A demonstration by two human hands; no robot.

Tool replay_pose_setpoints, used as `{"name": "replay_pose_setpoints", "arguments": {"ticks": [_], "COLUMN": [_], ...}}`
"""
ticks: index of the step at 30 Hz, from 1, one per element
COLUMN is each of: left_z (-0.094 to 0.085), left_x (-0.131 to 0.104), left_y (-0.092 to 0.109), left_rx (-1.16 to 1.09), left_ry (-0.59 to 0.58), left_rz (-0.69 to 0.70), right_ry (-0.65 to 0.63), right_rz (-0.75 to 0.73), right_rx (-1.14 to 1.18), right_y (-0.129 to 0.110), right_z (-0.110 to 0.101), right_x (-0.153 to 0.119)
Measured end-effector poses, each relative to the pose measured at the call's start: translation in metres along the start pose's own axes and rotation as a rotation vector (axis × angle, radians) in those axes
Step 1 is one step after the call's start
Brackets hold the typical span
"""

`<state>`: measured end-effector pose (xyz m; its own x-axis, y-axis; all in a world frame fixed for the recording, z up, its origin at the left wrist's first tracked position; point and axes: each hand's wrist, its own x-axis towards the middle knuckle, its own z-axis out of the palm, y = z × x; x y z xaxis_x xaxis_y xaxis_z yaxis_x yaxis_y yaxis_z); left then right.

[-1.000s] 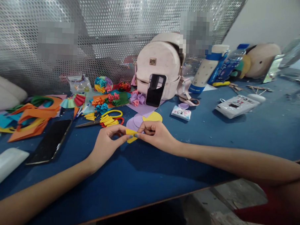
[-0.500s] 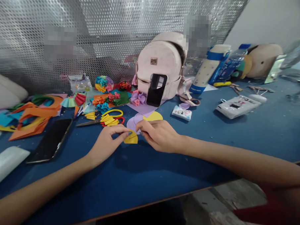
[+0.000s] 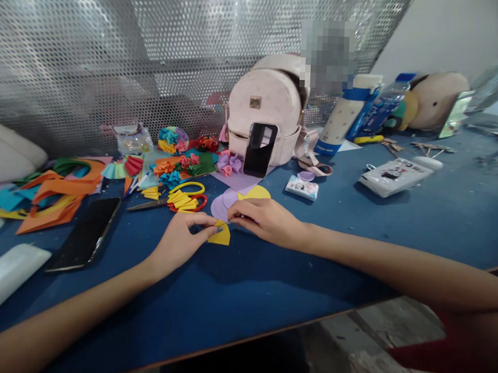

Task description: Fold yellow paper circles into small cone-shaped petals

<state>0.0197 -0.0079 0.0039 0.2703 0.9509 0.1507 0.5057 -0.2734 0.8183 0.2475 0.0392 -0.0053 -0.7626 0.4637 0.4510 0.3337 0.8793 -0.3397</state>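
Just above the blue table, my left hand (image 3: pixel 188 234) pinches a small folded piece of yellow paper (image 3: pixel 221 237) between thumb and fingers. Close by on its right, my right hand (image 3: pixel 261 220) has thumb and fingers pressed together by the paper's upper edge; what they hold, if anything, is too small to make out. Behind the hands lie purple paper circles (image 3: pixel 221 206) and a yellow paper circle (image 3: pixel 255 193), partly covered by my right hand. Red-and-yellow-handled scissors (image 3: pixel 149 204) and pleated yellow paper pieces (image 3: pixel 183 200) rest beyond my left hand.
A phone (image 3: pixel 260 149) leans on a pale backpack (image 3: pixel 265 99). Another phone (image 3: pixel 85 231) lies at left, beside orange paper scraps (image 3: pixel 61 192). Colourful paper flowers (image 3: pixel 188 162) sit behind. A tissue pack (image 3: pixel 302 187), a white packet (image 3: pixel 393 176) and bottles (image 3: pixel 345 114) stand rightward.
The yellow paper has turned and shifted slightly down and right in my left hand. My right hand's fingers have moved nearer the paper's upper edge.
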Motion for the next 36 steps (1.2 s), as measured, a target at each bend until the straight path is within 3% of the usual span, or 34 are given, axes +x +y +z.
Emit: {"name": "replay_pose_setpoints", "arguments": {"ticks": [3, 14, 25, 36], "left_z": [-0.0009, 0.0003, 0.0021, 0.0040], "left_x": [0.0001, -0.0031, -0.0003, -0.0034], "left_y": [-0.0022, 0.0017, 0.0022, 0.0028], "left_rx": [-0.004, 0.010, -0.134, -0.106], "left_ry": [0.008, 0.028, 0.025, 0.102], "left_rz": [-0.046, 0.056, 0.054, -0.001], "right_ry": [0.004, 0.038, 0.076, 0.032], "right_rz": [0.016, 0.015, -0.205, -0.139], "right_rx": [0.074, 0.082, -0.178, -0.155], "right_y": [0.0066, 0.0024, 0.0006, 0.0008], "right_z": [-0.0012, -0.0015, -0.0018, 0.0010], "right_x": [-0.0010, -0.0002, -0.0042, -0.0037]}}
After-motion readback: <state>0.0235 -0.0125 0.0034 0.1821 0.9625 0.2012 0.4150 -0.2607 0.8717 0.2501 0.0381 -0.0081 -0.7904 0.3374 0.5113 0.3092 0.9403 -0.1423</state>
